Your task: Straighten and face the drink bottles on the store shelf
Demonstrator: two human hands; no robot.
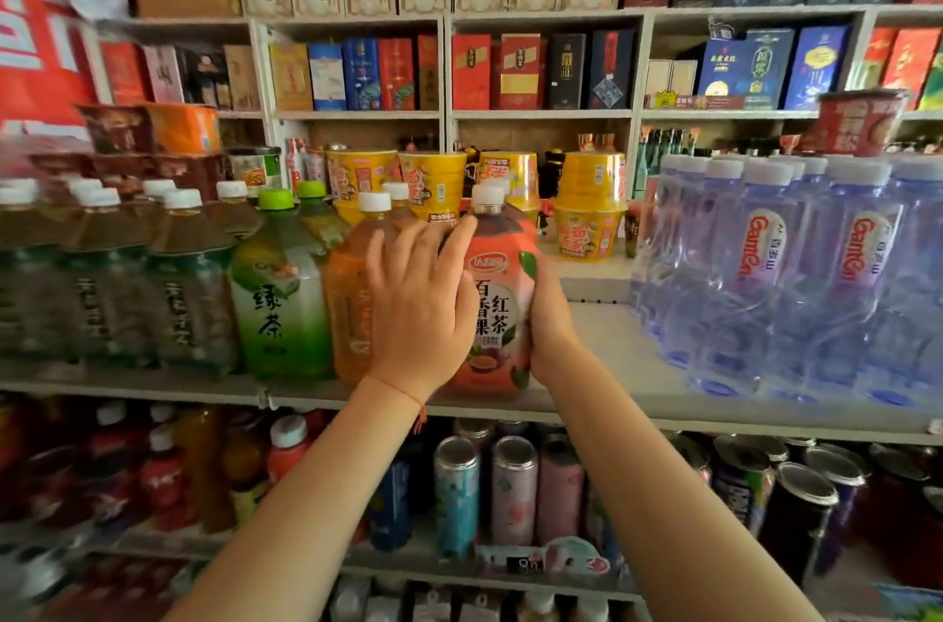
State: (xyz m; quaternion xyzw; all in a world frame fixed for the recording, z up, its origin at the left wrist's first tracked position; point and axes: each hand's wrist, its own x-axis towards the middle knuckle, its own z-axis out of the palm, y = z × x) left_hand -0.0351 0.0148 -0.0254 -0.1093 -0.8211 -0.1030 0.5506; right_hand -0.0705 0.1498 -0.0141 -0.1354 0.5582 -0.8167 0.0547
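Observation:
A big pink-labelled red tea bottle (497, 315) with a white cap stands at the front edge of the white shelf (602, 341). My right hand (548, 315) grips its right side, fingers hidden behind it. My left hand (418, 300) lies with spread fingers across its left shoulder and over the orange tea bottle (352, 295) beside it. The pink label faces me. To the left stand a green tea bottle (280, 295) and several dark-labelled tea bottles (183, 285).
Large clear water bottles (765, 274) fill the shelf's right side, with a bare gap between them and the pink bottle. Yellow noodle cups (587, 208) stand behind. Cans (510, 489) and small bottles sit on the lower shelf. Boxed goods line the upper shelves.

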